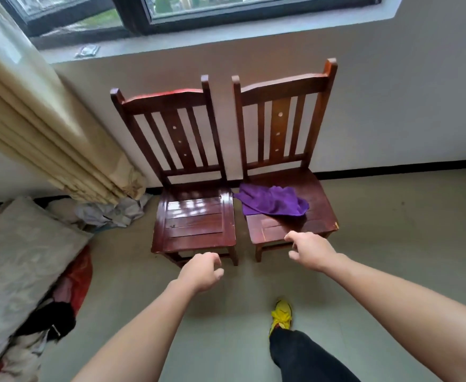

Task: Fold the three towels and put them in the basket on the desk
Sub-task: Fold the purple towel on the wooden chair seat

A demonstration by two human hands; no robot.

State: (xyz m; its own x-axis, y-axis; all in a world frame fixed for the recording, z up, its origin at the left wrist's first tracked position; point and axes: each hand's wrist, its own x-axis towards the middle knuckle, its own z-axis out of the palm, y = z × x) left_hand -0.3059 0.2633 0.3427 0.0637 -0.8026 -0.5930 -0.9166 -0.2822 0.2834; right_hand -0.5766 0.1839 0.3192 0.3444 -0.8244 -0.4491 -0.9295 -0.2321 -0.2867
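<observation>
A purple towel [271,201] lies crumpled on the seat of the right wooden chair [320,219]. My right hand [310,250] hovers just in front of that seat's front edge, fingers loosely curled, holding nothing. My left hand [202,271] hangs in front of the left wooden chair [196,219], also empty with fingers curled apart. No other towel, basket or desk is in view.
Both chairs stand side by side against the wall under a window. A beige curtain [33,128] hangs at the left. A grey cushion [19,260] and piled clothes lie on the floor at the left. My yellow shoe [281,315] stands on the floor.
</observation>
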